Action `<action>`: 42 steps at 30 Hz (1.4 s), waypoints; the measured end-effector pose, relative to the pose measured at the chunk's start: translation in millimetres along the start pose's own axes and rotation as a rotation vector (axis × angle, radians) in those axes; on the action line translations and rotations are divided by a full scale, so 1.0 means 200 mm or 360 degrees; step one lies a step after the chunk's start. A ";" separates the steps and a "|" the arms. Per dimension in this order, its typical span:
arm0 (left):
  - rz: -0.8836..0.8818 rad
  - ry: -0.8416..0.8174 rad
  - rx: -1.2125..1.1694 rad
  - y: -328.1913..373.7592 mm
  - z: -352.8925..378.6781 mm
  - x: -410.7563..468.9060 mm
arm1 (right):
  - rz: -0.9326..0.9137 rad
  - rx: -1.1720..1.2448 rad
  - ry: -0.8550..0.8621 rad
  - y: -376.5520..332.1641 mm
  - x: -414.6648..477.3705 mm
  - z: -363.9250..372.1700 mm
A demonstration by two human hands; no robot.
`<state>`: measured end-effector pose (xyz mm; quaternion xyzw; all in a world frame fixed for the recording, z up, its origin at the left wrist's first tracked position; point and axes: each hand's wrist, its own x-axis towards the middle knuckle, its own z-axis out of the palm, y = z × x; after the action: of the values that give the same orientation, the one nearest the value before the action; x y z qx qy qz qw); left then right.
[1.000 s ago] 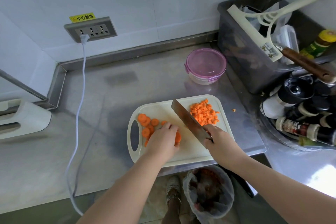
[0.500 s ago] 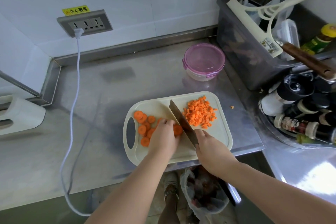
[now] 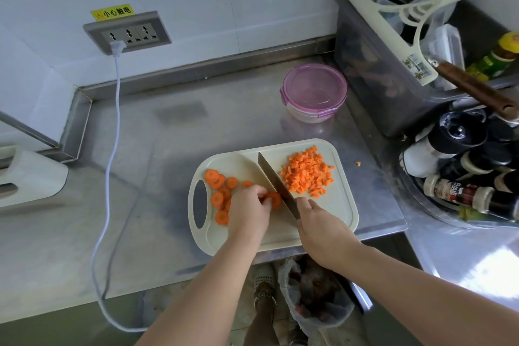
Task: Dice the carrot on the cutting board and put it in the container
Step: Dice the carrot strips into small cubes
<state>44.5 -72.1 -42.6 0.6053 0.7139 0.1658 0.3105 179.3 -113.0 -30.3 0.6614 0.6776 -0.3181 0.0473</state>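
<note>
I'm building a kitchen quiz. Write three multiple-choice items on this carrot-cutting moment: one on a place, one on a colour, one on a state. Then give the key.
1. Where does the pile of diced carrot lie on the cutting board?
A. Right of the knife blade
B. By the handle hole
C. Under the left hand

2. What colour is the lid of the container?
A. Green
B. Pinkish purple
C. Black

3. What state is the container in?
A. Lid off, full of carrot
B. Tipped on its side
C. Upright with lid on

Key: 1 A, the dice sit right of the knife, the carrot slices left of it. 2 B, the rim and clips are pinkish purple. 3 C, the lid covers it and no carrot shows inside.
</note>
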 end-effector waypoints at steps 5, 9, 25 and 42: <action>-0.0100 -0.0019 -0.0076 0.01 0.00 0.02 | -0.0002 -0.0015 0.0052 -0.02 -0.01 -0.01; -0.0113 -0.0056 -0.0088 0.00 -0.01 0.02 | -0.0052 -0.0058 0.0140 -0.03 -0.05 -0.02; -0.0118 -0.0012 -0.0096 0.02 -0.01 -0.01 | -0.0023 -0.0016 0.0048 -0.03 -0.03 -0.01; -0.0222 -0.0082 -0.0230 0.00 -0.01 0.01 | -0.0010 -0.0233 0.0094 -0.13 -0.11 -0.03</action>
<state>42.4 -70.0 -41.3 0.5342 0.7323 0.1793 0.3824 160.0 -126.8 -4.7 0.6632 0.7022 -0.2482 0.0744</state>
